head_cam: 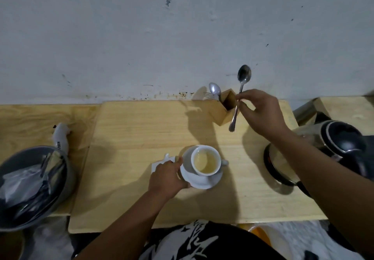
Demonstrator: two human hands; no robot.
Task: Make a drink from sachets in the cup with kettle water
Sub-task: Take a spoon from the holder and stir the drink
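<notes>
A white cup (205, 162) holding pale yellowish liquid stands on a white saucer (199, 182) in the middle of the wooden table. My left hand (168, 176) grips the saucer's left rim. My right hand (261, 112) pinches a metal spoon (240, 93) by its handle, bowl up, just beside a wooden cutlery holder (225, 111). The black kettle (342, 138) sits at the right edge, partly behind my right arm. A white torn sachet (159, 163) lies just left of the saucer, partly under my left hand.
Another spoon (215, 90) and a fork (208, 95) stand in the holder by the wall. A round black kettle base (278, 170) lies on the right. A grey bowl (30, 187) with dark packets sits on the left, with a white object (60, 136) behind it.
</notes>
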